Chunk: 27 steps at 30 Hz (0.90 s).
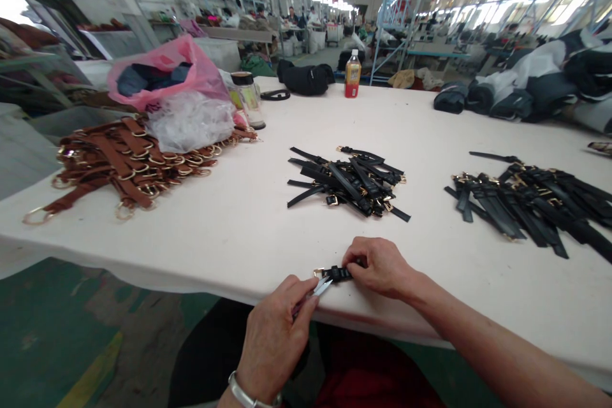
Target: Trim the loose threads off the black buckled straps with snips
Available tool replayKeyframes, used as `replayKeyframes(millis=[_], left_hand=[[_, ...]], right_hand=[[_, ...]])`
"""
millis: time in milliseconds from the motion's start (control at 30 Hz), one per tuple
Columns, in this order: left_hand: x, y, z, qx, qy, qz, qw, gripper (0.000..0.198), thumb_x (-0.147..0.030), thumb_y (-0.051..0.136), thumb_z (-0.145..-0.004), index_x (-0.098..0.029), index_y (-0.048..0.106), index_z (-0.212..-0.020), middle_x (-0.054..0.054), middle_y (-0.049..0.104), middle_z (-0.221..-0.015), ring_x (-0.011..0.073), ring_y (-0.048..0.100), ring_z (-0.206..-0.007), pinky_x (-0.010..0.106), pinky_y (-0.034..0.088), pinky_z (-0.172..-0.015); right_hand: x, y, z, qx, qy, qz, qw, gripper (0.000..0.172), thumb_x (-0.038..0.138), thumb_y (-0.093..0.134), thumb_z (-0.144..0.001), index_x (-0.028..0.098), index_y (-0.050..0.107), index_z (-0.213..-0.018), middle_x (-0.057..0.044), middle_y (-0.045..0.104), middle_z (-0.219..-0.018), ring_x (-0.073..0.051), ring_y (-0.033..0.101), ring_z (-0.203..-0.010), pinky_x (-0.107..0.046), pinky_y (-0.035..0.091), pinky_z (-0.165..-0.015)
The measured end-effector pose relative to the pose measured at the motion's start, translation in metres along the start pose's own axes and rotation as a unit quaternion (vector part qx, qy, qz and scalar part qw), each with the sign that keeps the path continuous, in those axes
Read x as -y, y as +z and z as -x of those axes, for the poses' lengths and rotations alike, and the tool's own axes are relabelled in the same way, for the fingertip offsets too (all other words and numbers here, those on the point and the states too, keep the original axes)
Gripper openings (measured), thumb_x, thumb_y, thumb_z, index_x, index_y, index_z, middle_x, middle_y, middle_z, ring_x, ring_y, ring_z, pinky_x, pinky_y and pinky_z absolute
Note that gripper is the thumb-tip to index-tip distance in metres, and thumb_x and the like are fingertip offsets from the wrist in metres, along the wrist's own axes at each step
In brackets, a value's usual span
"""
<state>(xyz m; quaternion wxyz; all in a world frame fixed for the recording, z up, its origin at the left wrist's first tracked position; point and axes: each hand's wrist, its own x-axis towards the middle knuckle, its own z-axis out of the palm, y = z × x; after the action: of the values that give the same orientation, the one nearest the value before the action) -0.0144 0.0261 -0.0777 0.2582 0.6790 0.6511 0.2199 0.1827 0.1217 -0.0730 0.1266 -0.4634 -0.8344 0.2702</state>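
Observation:
At the table's near edge, my right hand (377,266) pinches a short black buckle strap (340,274), its gold buckle pointing left. My left hand (282,319) is closed around a small pair of thread snips (322,287). Both pale blades stick out past the fingers, close to the buckle end of the strap. Most of the snips' handle is hidden inside the hand. Beyond my hands lies a loose pile of black buckle straps (351,182), and a second pile of black straps (535,201) is off to the right.
Brown straps with gold rings (119,159) lie heaped at the left, under a clear plastic bag (191,120) and a pink bag (186,67). A glass jar (248,102) and a drink bottle (352,76) stand farther back. Dark rolled bundles (511,92) line the right edge.

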Motion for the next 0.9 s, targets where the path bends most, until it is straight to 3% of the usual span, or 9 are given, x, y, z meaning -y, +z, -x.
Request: replayKeyframes(millis=[233,367,667,900], left_hand=[[-0.007,0.007,0.011,-0.046,0.041,-0.046,0.997,0.025,-0.030,0.042,-0.092,-0.027,0.056,-0.113,0.000,0.062,-0.091,0.0137,0.061,-0.081,0.026,0.043,-0.070],[-0.019,0.008,0.013,-0.072,0.068,-0.123,0.988,0.025,-0.028,0.041,-0.092,-0.028,0.054,-0.113,0.000,0.063,-0.090,0.0142,0.063,-0.075,0.026,0.044,-0.064],[-0.054,0.021,0.005,-0.010,0.031,-0.294,0.955,0.030,-0.017,0.041,-0.087,-0.023,0.057,-0.111,0.005,0.066,-0.095,0.0204,0.068,-0.069,0.028,0.048,-0.052],[-0.058,0.027,0.007,-0.017,0.021,-0.333,0.943,0.033,-0.014,0.044,-0.084,-0.020,0.057,-0.113,0.008,0.069,-0.099,0.0202,0.067,-0.059,0.027,0.046,-0.045]], right_hand=[[0.001,-0.002,0.002,-0.001,-0.018,-0.029,0.999,0.012,0.026,0.062,-0.073,0.027,0.072,-0.080,0.003,0.065,-0.079,-0.011,0.054,-0.068,-0.022,0.035,-0.061],[-0.002,-0.001,-0.001,0.002,-0.022,-0.035,0.999,0.016,0.020,0.060,-0.073,0.026,0.073,-0.079,0.003,0.065,-0.078,-0.011,0.054,-0.066,-0.022,0.035,-0.060],[-0.007,-0.001,0.003,-0.005,-0.041,-0.049,0.998,0.026,0.012,0.053,-0.070,0.025,0.072,-0.082,0.003,0.065,-0.079,-0.010,0.053,-0.065,-0.020,0.036,-0.060],[-0.009,-0.004,0.002,0.005,-0.042,-0.055,0.998,0.026,0.013,0.054,-0.069,0.026,0.072,-0.083,0.003,0.065,-0.078,-0.010,0.052,-0.062,-0.021,0.037,-0.061]])
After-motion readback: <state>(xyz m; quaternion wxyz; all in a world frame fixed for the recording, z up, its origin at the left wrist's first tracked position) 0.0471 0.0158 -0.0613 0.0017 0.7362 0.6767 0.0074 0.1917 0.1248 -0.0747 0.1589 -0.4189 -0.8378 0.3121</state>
